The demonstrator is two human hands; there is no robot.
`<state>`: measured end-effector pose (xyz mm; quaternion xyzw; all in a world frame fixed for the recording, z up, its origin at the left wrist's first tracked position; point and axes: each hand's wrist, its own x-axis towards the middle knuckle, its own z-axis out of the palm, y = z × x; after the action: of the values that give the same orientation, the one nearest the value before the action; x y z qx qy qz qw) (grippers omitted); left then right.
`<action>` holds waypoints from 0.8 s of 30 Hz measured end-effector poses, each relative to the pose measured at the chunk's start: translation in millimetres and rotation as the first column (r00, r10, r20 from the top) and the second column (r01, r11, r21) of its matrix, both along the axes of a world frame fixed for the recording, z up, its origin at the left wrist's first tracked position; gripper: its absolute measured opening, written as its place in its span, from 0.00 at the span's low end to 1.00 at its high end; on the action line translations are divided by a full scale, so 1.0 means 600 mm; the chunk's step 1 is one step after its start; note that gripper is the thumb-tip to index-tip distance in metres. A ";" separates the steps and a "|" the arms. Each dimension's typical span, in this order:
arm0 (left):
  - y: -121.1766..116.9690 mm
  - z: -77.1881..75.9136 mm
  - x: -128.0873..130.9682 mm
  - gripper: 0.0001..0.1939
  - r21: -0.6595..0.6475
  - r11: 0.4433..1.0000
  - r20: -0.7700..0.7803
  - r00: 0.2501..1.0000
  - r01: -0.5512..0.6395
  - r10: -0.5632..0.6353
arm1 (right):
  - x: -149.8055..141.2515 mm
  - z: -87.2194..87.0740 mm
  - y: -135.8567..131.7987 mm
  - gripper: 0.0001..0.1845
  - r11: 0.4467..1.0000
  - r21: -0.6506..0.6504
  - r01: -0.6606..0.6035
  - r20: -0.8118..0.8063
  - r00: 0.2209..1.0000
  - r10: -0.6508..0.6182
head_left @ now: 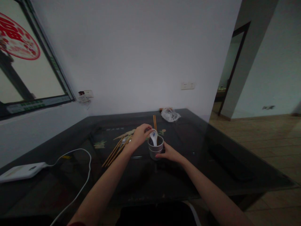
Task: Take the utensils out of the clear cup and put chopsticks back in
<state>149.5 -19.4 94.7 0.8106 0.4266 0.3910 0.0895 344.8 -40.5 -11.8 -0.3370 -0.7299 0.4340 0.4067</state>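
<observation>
A stack of small grey bowls (155,150) stands near the middle of the dark glass table (225,163). My left hand (140,135) pinches the handle of a white ceramic spoon (154,137) with a blue pattern, its bowl end resting inside the top bowl. My right hand (168,153) is wrapped around the right side of the bowl stack, holding it at table level. Several wooden chopsticks (115,151) lie fanned out just left of my left wrist. One more pair of chopsticks (154,121) lies behind the bowls.
A crumpled clear plastic bag (170,115) sits at the table's far edge. A white device (22,171) with a white cable (81,185) lies at the near left. The white wall with sockets (187,85) backs the table. A doorway (229,69) opens at right.
</observation>
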 end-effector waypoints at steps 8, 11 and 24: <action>0.035 -0.029 0.050 0.09 -0.150 0.985 0.189 0.981 0.081 -0.051 | -0.003 0.010 -0.009 0.48 0.999 -0.034 0.003 -0.016 1.000 -0.003; 0.039 -0.031 0.065 0.08 -0.163 0.983 0.260 0.965 0.080 -0.036 | -0.004 0.012 -0.010 0.48 0.998 -0.054 -0.010 -0.029 1.000 0.008; 0.075 0.023 0.042 0.10 0.042 0.998 0.603 0.797 -0.057 0.021 | 0.000 0.008 -0.005 0.47 0.998 -0.057 -0.015 0.018 1.000 0.016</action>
<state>174.5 25.8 108.8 0.6378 0.3811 0.6421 0.1890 344.5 -43.7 -6.9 -0.3468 -0.7236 0.4546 0.3866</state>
